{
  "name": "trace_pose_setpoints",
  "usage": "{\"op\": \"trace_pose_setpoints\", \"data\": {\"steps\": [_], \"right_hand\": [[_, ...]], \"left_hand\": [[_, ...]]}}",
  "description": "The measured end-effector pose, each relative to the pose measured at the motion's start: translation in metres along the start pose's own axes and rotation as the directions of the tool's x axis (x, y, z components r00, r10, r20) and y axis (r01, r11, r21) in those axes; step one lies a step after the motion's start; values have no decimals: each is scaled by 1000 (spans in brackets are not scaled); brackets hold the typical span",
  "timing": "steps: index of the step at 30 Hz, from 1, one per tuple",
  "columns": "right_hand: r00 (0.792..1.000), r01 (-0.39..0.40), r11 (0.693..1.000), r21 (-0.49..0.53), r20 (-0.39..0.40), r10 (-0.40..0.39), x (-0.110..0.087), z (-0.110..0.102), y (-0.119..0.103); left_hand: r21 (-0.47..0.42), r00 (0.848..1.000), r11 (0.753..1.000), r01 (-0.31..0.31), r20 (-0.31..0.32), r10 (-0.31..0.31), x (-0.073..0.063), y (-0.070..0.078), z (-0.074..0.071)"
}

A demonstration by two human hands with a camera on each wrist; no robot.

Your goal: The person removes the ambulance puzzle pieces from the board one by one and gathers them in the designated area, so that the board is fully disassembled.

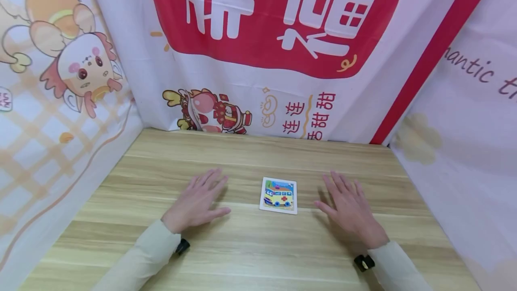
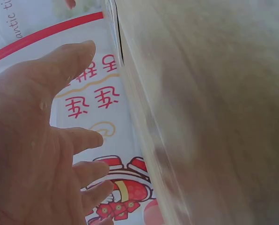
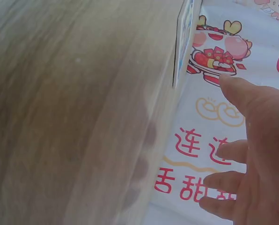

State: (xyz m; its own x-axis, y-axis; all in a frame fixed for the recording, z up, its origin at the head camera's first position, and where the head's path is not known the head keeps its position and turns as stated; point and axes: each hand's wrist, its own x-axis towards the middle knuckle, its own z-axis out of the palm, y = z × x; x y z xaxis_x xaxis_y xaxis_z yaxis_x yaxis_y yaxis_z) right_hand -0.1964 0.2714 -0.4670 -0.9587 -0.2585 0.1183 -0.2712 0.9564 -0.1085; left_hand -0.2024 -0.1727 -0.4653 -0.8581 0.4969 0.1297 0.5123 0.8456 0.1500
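A small square picture puzzle or card (image 1: 278, 196) with a white border lies flat on the wooden table (image 1: 258, 250); its picture is a yellow ambulance with a red cross. To its left is my left hand (image 1: 199, 202), fingers spread and holding nothing. My right hand (image 1: 348, 206) is on the other side, also spread, with its thumb toward the card. Both hands are apart from the card. In the right wrist view the card (image 3: 183, 44) appears edge-on beyond the thumb, and the palm and fingers (image 3: 226, 183) show bare. The left wrist view shows an empty palm (image 2: 32, 154).
A white cloth with red lettering (image 1: 307, 120) hangs along the table's back edge. Printed cloths also line the left side (image 1: 81, 138) and the right side (image 1: 456, 156). A black wrist strap (image 1: 182, 247) shows at the left sleeve, another strap (image 1: 364, 263) at the right.
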Motion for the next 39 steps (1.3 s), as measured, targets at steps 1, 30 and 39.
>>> {"op": "trace_pose_setpoints", "data": {"steps": [1, 30, 39], "right_hand": [[1000, 6, 1000, 2, 1, -6, 1, 1, -1], [943, 284, 895, 345, 71, -326, 101, 24, -63], [929, 284, 881, 379, 119, -351, 118, 26, -82]], "left_hand": [[-9, 1000, 1000, -8, 9, 9, 2, 0, 0], [-340, 985, 940, -39, 146, 94, 112, 32, 31], [-353, 979, 933, -69, 156, 132, 125, 37, 38]]}}
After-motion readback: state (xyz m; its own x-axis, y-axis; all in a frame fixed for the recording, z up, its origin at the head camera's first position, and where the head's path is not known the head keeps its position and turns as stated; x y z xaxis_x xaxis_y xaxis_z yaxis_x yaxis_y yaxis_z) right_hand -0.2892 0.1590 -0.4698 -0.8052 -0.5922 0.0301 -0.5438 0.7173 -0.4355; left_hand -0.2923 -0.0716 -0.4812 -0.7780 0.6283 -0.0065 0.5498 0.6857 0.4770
